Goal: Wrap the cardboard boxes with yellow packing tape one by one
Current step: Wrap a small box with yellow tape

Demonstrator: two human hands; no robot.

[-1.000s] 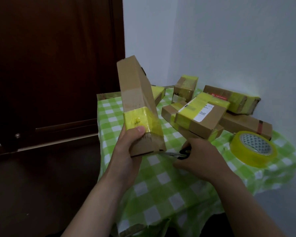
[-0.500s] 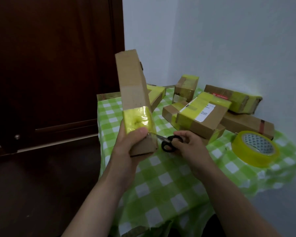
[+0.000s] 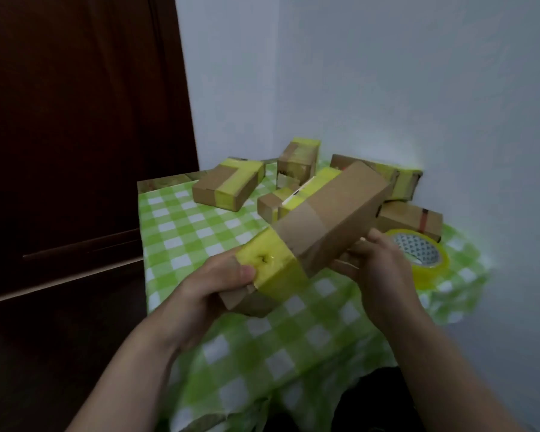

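Holding a long brown cardboard box with one band of yellow tape tilted above the near half of the green-and-white checked surface, the person has both hands closed on it. The left hand grips the lower, near end, its thumb pressed on the yellow band, fingers curled underneath. The right hand clasps the long underside further up; whether it also has anything else in it cannot be told.

The box looks light and stiff, judging by how easily it is carried at a slant. Its flat cardboard faces should give good friction, while the glossy taped band is probably slicker, so the bare cardboard edges and corners seem the safer places to take hold. A small dent in the taped end suggests the walls give under a hard thumb.

Whether the box is sealed or holds anything cannot be seen.

Toward the right edge lies a roll of translucent yellow packing tape, flat on its side. Beyond, at the far corner against the wall, several smaller cardboard boxes with yellow bands lie piled together, one plain brown box among them apparently without yellow tape.
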